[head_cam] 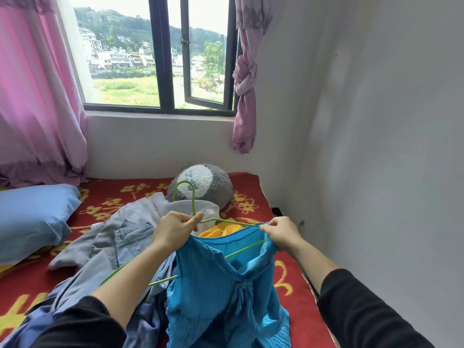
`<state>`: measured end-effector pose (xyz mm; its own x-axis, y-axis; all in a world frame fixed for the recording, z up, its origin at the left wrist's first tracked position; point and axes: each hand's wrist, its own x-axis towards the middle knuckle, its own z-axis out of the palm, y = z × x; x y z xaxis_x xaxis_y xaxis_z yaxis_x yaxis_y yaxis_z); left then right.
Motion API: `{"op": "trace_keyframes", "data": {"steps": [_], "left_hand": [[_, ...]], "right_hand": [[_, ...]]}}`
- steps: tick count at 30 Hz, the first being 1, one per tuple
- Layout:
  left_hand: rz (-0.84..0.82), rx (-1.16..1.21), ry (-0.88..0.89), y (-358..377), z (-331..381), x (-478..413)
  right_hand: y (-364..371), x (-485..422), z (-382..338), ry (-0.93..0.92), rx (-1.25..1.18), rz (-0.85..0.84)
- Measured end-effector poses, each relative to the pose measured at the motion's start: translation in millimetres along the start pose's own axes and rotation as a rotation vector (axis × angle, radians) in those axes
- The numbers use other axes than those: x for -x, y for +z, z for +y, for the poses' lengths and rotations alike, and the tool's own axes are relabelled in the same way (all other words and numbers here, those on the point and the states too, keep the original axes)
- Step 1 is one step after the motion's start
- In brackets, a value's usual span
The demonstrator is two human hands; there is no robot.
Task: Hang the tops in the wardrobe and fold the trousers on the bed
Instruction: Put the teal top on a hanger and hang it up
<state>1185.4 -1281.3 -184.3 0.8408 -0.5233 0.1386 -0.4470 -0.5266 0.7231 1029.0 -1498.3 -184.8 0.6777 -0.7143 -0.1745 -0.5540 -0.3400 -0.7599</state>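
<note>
Hanger (193, 206) and blue top (221, 285) are both up off the bed (296, 285), held between your hands over the pile of clothes. This looks like the threading step. Your left hand (175, 228) has its fingers (198, 218) closed round the green wire just below the hook, and they also seem to catch the top's edge. Your right hand (281, 233) pinches the blue hem at the hanger's outer end, where the wire sits inside the fabric.

The other end of the hanger pokes out low on your left, outside the cloth, so to my eye only one shoulder is seated. Keep the right pinch firm so that side does not slip off. Then use the left hand to stretch the opening and feed the free end in. Ease the cloth rather than tug it; it looks thin and crinkled, and a wire tip could snag it.

Watch the loose ties dangling at the front. Lift high enough that the top clears the jeans (130, 237) and the yellow garment (216, 231) beneath. The wardrobe is out of view, so seat both shoulders before you turn.
</note>
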Motion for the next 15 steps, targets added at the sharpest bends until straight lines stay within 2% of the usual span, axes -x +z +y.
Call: {"op": "trace_keyframes", "data": {"steps": [2,3,4,6,8,11,15], "left_hand": [[-0.012,0.063,0.017,2,7,0],[-0.017,0.097,0.030,1,10,-1],[-0.014,0.130,0.044,-1,12,-2],[0.011,0.195,0.051,-12,16,-6],[0.038,0.248,0.055,-28,20,-10],[0.102,0.278,0.086,-58,29,-12],[0.183,0.284,0.111,-103,37,-9]], "right_hand": [[1,7,-10,-0.058,-0.090,-0.207],[1,8,-14,-0.106,-0.049,-0.223],[0,8,-18,-0.158,0.011,-0.149],[-4,3,-26,-0.243,0.127,0.110],[-6,-5,-33,-0.343,0.243,0.243],[-3,-13,-56,-0.510,0.414,0.206],[7,-8,-104,-0.674,0.328,0.210]]}}
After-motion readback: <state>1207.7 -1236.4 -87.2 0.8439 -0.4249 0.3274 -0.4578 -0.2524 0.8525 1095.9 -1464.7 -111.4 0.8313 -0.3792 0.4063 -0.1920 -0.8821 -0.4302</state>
